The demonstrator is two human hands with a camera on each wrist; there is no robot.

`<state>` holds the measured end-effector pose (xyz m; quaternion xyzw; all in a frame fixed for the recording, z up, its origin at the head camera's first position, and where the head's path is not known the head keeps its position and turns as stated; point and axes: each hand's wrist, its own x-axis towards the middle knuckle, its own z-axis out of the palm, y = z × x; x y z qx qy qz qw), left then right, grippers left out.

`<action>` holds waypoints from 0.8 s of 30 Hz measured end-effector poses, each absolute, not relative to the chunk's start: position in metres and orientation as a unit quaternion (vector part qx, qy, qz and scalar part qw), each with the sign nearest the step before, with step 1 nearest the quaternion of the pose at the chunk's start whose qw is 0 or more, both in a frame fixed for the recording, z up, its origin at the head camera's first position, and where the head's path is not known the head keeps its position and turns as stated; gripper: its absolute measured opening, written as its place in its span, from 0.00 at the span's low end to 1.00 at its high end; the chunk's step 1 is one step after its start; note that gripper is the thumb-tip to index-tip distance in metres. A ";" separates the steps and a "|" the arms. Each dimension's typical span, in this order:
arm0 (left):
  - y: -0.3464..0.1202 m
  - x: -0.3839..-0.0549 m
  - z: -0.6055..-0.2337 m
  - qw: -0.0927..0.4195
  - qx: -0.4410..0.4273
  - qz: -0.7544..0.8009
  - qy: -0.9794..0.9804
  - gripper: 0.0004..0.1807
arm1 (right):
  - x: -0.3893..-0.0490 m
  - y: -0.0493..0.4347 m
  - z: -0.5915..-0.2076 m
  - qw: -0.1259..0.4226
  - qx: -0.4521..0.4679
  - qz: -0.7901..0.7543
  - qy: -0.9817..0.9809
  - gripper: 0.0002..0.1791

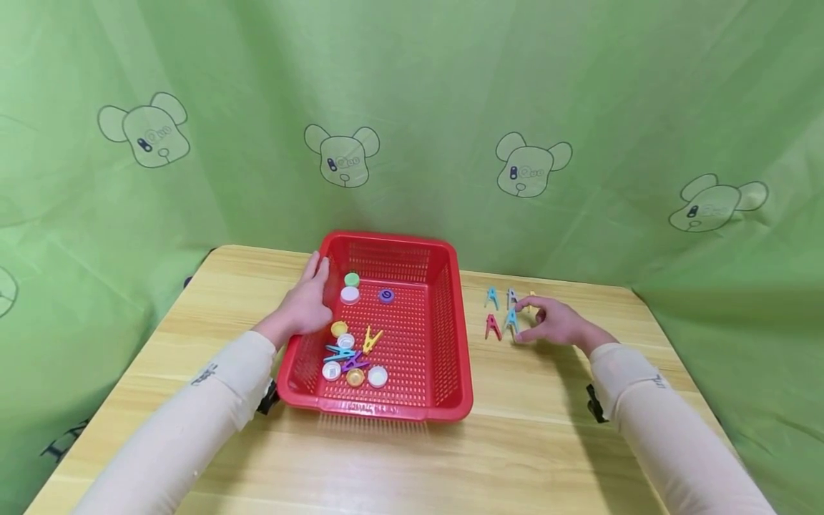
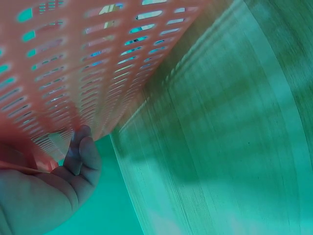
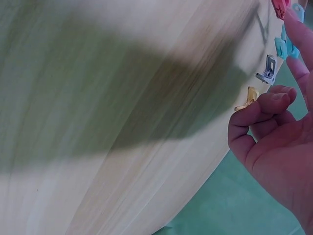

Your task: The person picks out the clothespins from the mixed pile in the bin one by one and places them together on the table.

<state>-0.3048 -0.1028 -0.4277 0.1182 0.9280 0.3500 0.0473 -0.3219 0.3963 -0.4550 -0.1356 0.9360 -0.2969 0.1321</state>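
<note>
A red plastic basket (image 1: pixel 460 343) with slotted walls stands on the table, its left rim in the grip of my left hand (image 1: pixel 305 300). In the left wrist view, that hand's fingers (image 2: pixel 88 152) curl at the wall. My right hand (image 1: pixel 556 322) holds a light-blue clothespin (image 1: pixel 511 320) at its ends between thumb and forefinger, at table level; its other fingers curl inward. Around it lie a red clothespin (image 1: pixel 492 326), another blue clothespin (image 1: pixel 492 297), a grey clothespin (image 3: pixel 268 71) and a yellow clothespin (image 3: pixel 250 97), partly hidden by the right hand.
Inside the basket are several bottle caps, among them a green cap (image 1: pixel 352 280) and a purple cap (image 1: pixel 386 295). Yellow (image 1: pixel 370 340), blue (image 1: pixel 339 353) and purple (image 1: pixel 355 361) clothespins lie there too. A green curtain (image 1: pixel 438 86) hangs behind the wooden table (image 1: pixel 515 436).
</note>
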 end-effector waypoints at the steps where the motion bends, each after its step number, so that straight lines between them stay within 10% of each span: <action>1: -0.103 -0.305 -0.428 0.048 0.118 0.352 0.927 0.56 | -0.322 0.396 -0.455 0.132 -0.140 -0.293 0.936 0.33; 24: -0.104 -0.308 -0.430 0.048 0.113 0.353 0.927 0.57 | -0.327 0.405 -0.461 0.143 -0.138 -0.242 0.950 0.32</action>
